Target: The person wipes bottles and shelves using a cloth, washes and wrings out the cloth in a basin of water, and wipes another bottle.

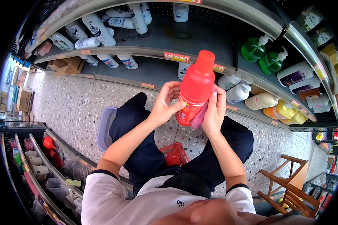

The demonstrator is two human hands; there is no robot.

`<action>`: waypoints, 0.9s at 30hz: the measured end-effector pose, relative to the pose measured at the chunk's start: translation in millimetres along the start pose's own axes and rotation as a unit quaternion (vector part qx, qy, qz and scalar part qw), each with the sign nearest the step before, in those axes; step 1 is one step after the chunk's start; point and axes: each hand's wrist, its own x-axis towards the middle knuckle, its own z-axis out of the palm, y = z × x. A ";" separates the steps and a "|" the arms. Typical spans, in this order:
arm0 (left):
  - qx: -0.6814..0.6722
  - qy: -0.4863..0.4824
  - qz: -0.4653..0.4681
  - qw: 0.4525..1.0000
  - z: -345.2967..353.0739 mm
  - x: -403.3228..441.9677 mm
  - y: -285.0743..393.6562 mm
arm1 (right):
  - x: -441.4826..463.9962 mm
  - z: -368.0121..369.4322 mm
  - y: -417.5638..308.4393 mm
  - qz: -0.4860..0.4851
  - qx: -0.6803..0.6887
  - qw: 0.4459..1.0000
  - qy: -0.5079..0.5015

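A red bottle (197, 84) with a red cap is held up between my two hands, tilted slightly, its cap pointing toward the shelf. My left hand (166, 105) grips its lower left side, with the thumb across the label. On the other side my right hand (215, 110) presses a pink cloth (200, 115) against the bottle. Part of the cloth is hidden behind the bottle and my fingers. Beyond the bottle runs a dark shelf (146, 45) with price labels along its edge.
White bottles (98, 30) stand and lie on the left shelves. Green pump bottles (253, 48) are at the right. A purple-grey basin (106, 127) is beside my leg, a red plastic stool (174, 154) between my legs, and a wooden chair (289, 180) lower right.
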 end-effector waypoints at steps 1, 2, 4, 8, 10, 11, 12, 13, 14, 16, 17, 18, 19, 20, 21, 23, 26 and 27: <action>-0.016 0.008 -0.002 1.000 -0.7 0.5 -1.6 | -0.1 0.8 0.9 -0.006 -0.007 1.000 0.006; -0.013 0.008 -0.018 1.000 -1.1 0.4 -1.6 | -0.4 2.3 2.3 -0.012 -0.013 1.000 0.012; -0.007 0.008 -0.049 0.999 -0.7 1.8 2.3 | -0.9 4.7 4.0 -0.018 -0.028 0.999 0.026; 0.072 0.004 -0.031 0.997 6.1 1.0 0.9 | -4.3 8.3 3.3 -0.018 -0.076 0.995 0.056; 0.144 -0.012 0.011 0.989 6.9 -1.8 -4.3 | -6.1 9.9 5.7 -0.021 -0.100 0.993 0.066; 0.156 -0.009 0.008 0.988 6.8 -2.0 -5.1 | -7.3 9.5 10.1 -0.025 -0.110 0.991 0.069; 0.168 -0.006 0.004 0.986 6.9 -2.0 -5.8 | -8.2 9.7 12.1 -0.028 -0.121 0.990 0.071; 0.179 -0.003 0.001 0.984 7.2 -2.1 -6.3 | -9.0 10.6 12.2 -0.044 -0.129 0.988 0.065; 0.161 0.015 0.000 0.987 7.9 -1.4 -7.1 | -9.8 12.2 11.0 -0.060 -0.138 0.987 0.060; 0.124 0.048 -0.001 0.991 9.2 1.5 -8.2 | -13.7 16.0 2.3 -0.094 -0.182 0.978 0.041; 0.131 0.050 -0.004 0.990 8.6 2.3 -6.7 | -13.7 15.6 0.2 -0.109 -0.197 0.974 0.035; 0.138 0.051 -0.007 0.989 6.9 2.7 -3.1 | -13.9 15.2 -1.0 -0.124 -0.211 0.969 0.029; 0.145 0.052 -0.010 0.988 6.0 2.5 -0.2 | -14.5 14.7 -1.3 -0.138 -0.225 0.964 0.023; 0.139 0.054 -0.009 0.989 6.6 2.4 1.5 | -14.1 12.6 0.6 -0.142 -0.220 0.965 0.022; 0.132 0.056 -0.007 0.990 7.5 2.7 2.5 | -14.5 12.2 -0.8 -0.154 -0.228 0.961 0.021; 0.125 0.058 -0.005 0.990 8.5 3.1 2.6 | -14.8 12.7 -4.7 -0.178 -0.244 0.953 0.017; 0.130 0.058 -0.002 0.990 8.1 4.1 3.3 | -16.3 11.5 -4.3 -0.246 -0.288 0.925 0.004; 0.133 0.057 0.002 0.989 8.1 4.1 3.5 | -16.1 10.8 -4.6 -0.269 -0.301 0.915 -0.005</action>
